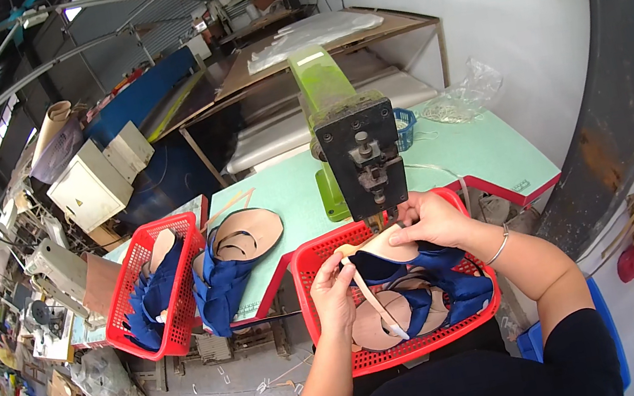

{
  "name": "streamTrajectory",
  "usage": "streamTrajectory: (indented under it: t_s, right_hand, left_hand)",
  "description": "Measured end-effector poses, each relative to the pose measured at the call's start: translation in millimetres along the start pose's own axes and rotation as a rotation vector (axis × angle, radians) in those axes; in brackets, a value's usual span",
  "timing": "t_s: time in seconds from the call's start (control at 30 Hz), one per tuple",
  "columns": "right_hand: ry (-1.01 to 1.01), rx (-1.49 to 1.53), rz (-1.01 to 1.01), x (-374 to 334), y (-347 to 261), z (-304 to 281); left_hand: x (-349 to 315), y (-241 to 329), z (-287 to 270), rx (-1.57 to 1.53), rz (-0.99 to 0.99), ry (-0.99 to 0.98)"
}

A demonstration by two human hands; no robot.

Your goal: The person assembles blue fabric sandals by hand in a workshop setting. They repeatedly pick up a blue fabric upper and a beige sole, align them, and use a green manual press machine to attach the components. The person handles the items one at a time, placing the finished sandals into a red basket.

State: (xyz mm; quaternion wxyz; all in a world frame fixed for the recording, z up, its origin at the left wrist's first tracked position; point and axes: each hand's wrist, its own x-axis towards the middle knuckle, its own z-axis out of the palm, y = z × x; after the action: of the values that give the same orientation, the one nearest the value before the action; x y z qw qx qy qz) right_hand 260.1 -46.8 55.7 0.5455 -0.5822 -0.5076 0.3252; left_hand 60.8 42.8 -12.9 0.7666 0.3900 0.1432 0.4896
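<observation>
My left hand [333, 299] pinches the left end of a blue shoe upper with beige lining [387, 248]. A narrow beige strip [375, 301] hangs from those same fingers over the basket. On the piece's right end my right hand [436, 220] is closed, thumb on the beige side. Between both hands, the piece sits just under the black head of a green machine [360, 155]; whether it touches the working tip is hard to tell. Below lies a red plastic basket [304, 284] holding more blue and beige uppers [467, 294].
Left on the pale green table [443, 150] lies a stack of blue and beige uppers [238, 253]. Beside it stands another red basket [177, 339] of blue pieces. A small blue basket [405, 129] and clear plastic bag [467, 95] sit behind the machine. A dark pillar rises at right.
</observation>
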Motion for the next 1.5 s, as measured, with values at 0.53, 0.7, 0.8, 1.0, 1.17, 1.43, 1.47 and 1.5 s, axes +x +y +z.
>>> streamTrajectory:
  t_s: [0.53, 0.7, 0.8, 1.0, 1.17, 1.43, 1.47, 1.5]
  right_hand:
    - [0.203, -0.558, -0.491, -61.0, 65.0, 70.1]
    - [0.194, -0.401, -0.425, -65.9, 77.1, 84.8]
    - [0.117, -0.387, -0.453, -61.6, 73.5, 87.3]
    - [-0.164, -0.447, -0.438, -52.3, 73.4, 82.0]
    - [0.032, -0.376, -0.518, -55.8, 54.4, 79.1]
    - [0.023, -0.677, -0.699, -57.3, 73.9, 64.2]
    - [0.0, -0.693, -0.711, -57.4, 73.7, 60.7]
    - [-0.022, -0.709, -0.723, -57.2, 71.7, 56.6]
  left_hand:
    - [-50.9, 32.8, -47.0, 1.355, 1.041, -0.207]
    - [-66.7, 36.6, -52.3, 1.428, 1.13, -0.227]
    - [-68.5, 38.4, -55.3, 1.427, 1.129, -0.225]
    - [-58.8, 27.1, -60.4, 1.092, 0.877, -0.147]
    - [-53.7, 16.9, -50.8, 0.953, 0.689, -0.203]
    - [-46.2, 19.6, -37.2, 0.955, 0.3, -0.422]
    - [-45.9, 21.7, -34.6, 0.987, 0.256, -0.446]
    - [-46.1, 23.2, -32.7, 1.019, 0.212, -0.469]
